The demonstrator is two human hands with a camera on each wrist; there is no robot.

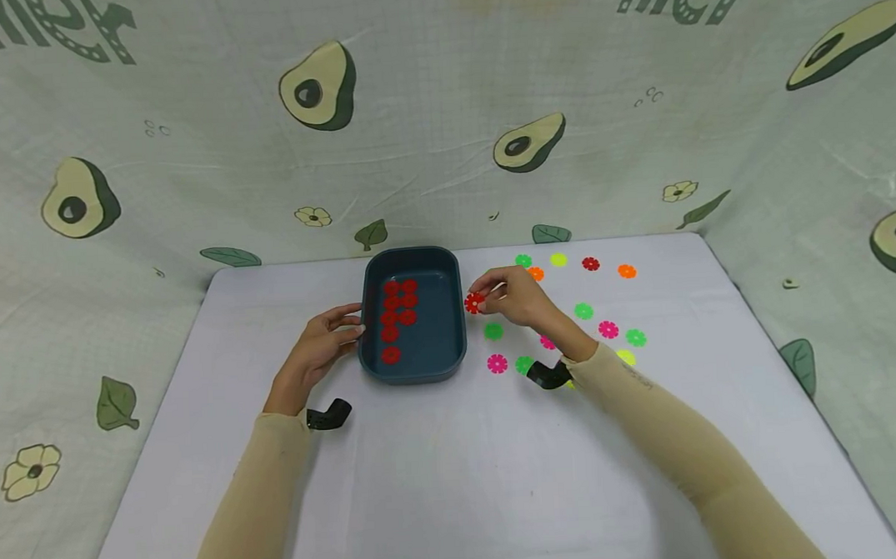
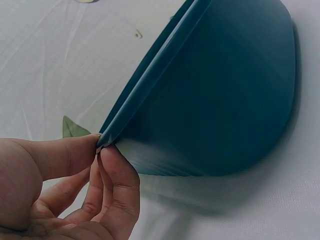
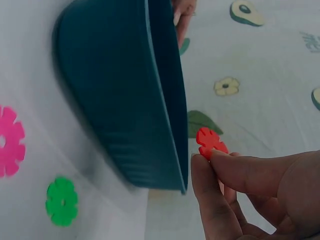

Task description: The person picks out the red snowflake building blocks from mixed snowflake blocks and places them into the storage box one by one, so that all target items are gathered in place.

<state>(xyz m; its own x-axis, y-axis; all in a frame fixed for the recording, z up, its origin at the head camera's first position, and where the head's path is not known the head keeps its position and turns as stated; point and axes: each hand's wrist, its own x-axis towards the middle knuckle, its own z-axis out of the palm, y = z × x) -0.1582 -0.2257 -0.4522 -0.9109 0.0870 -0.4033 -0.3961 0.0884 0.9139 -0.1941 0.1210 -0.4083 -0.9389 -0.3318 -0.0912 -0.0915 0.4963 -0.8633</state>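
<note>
A dark teal rectangular tray (image 1: 438,347) stands on the white table, with several red flower-shaped discs (image 1: 390,334) lying in its left half. My left hand (image 1: 321,345) pinches the tray's left rim between thumb and fingers, as the left wrist view shows close up. Just outside the tray's right wall, my right hand (image 1: 520,296) holds a red notched disc (image 3: 212,142) between thumb and index finger. Below that hand, a green disc (image 1: 494,332) and a pink disc (image 1: 497,363) lie flat on the table.
More loose discs in green, yellow, orange, pink and dark red, such as an orange disc (image 1: 627,271), are scattered over the table's right side. Some lie partly behind the right forearm. A pale cloth (image 1: 427,147) printed with avocados hangs behind the table.
</note>
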